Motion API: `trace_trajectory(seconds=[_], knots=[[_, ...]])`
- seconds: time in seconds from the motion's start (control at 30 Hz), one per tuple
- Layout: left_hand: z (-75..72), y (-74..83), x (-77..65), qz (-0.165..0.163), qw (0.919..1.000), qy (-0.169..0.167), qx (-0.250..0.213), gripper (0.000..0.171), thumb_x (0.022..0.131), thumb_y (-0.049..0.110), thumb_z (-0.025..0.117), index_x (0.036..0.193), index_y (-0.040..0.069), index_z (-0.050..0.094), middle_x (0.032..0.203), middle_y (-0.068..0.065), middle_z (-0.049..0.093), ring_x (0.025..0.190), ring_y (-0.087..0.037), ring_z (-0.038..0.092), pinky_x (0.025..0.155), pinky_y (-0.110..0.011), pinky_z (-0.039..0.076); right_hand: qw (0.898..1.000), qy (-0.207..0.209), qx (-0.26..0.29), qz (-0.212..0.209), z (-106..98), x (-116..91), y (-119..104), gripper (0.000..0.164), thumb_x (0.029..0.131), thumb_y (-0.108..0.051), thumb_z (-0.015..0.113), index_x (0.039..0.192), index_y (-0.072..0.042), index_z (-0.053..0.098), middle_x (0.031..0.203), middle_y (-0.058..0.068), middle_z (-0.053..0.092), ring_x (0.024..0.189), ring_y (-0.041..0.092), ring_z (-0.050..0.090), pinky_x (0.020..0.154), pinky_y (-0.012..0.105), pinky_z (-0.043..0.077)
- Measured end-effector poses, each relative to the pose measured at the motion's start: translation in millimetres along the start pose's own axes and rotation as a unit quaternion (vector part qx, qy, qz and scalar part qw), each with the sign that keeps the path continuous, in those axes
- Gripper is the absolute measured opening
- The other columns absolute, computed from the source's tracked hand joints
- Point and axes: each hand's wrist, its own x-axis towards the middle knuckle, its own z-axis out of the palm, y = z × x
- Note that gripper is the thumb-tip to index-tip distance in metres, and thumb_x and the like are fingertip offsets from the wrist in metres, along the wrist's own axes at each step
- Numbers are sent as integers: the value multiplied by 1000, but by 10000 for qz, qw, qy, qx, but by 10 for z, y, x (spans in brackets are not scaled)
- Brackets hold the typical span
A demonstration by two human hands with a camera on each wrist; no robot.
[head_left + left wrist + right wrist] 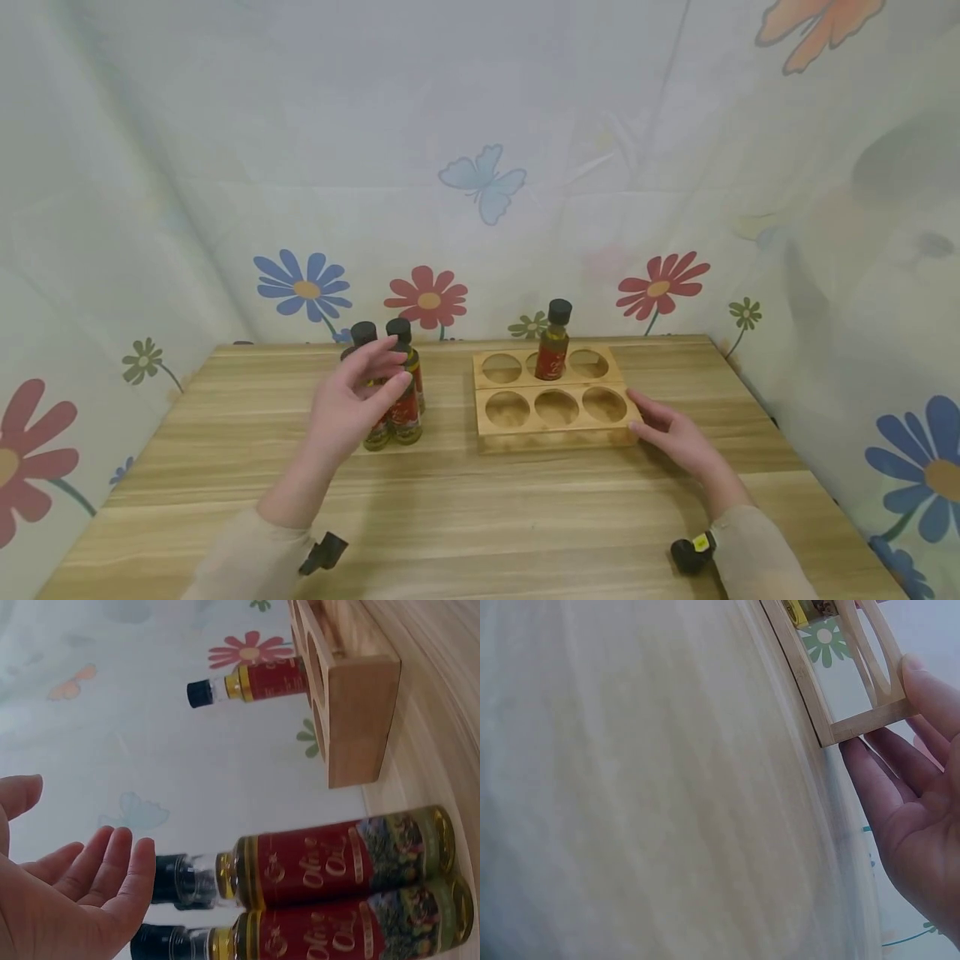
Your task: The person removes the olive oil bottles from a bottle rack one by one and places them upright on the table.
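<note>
My left hand [352,404], its fingers loosely bent, is held at the caps of several small olive oil bottles [406,417] standing upright on the left. In the left wrist view, its fingertips overlap the black cap of one olive oil bottle [322,859], with nothing gripped. At the right end of a wooden bottle rack [531,421], my right hand [678,437] holds the corner. The right wrist view has the thumb [922,682] on the rack's upper edge and fingers [874,776] against its end panel. One olive oil bottle [552,354] stands in the rack's back-row middle hole.
The rack has two rows of round holes and sits on a wood-grain table [495,525]. A pale curtain [360,167] printed with flowers and butterflies hangs behind and beside the table. Small black wrist devices [324,552] are worn at both sleeves.
</note>
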Motion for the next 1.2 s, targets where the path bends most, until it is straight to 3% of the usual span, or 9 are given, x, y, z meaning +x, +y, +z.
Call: trace_trajectory(seconds=[0.33, 0.6, 0.7, 0.77, 1.0, 1.2], knots=[[297, 60, 65, 94, 9997, -47, -233, 53, 90, 17, 75, 139, 10, 56, 122, -10, 66, 112, -25, 63, 90, -32, 53, 10000, -5, 73, 28, -15, 0, -15, 63, 97, -30, 65, 151, -6, 41, 155, 15, 36, 141, 35, 33, 99, 8, 29], [538, 48, 152, -64, 9982, -86, -594, 54, 89, 16, 76, 139, 10, 56, 121, -12, 66, 112, -23, 63, 91, -40, 53, 9999, -1, -150, 48, -6, 12, -5, 64, 98, -32, 64, 151, -5, 41, 155, 15, 36, 141, 35, 33, 111, 41, 29], [633, 23, 167, -115, 9981, -114, -589, 53, 90, 18, 76, 138, 10, 57, 120, -11, 67, 112, -23, 63, 91, -41, 53, 9999, 5, -158, 44, -6, 13, 3, 63, 98, -32, 64, 150, -5, 41, 155, 15, 36, 141, 36, 33, 111, 45, 28], [703, -2, 171, -204, 9981, -156, -565, 51, 90, 21, 75, 138, 12, 58, 120, -9, 67, 111, -23, 63, 91, -42, 54, 9999, 6, -153, 35, -6, 10, 2, 63, 98, -32, 64, 150, -5, 41, 155, 16, 36, 141, 36, 33, 111, 41, 29], [973, -137, 186, -439, 9968, -256, -612, 53, 90, 25, 75, 138, 10, 57, 121, -9, 67, 108, -25, 65, 88, -42, 55, 10000, -22, 23, -47, 7, 6, 2, 64, 98, -29, 65, 150, -3, 40, 154, 17, 36, 140, 36, 34, 96, 6, 28], [1202, -217, 263, -355, 9961, -335, -739, 56, 90, 24, 75, 139, 6, 55, 121, -13, 66, 108, -28, 64, 91, -43, 53, 10000, -13, 59, -79, 10, 5, 8, 64, 98, -29, 65, 150, -2, 40, 155, 18, 35, 140, 36, 33, 95, 4, 27]])
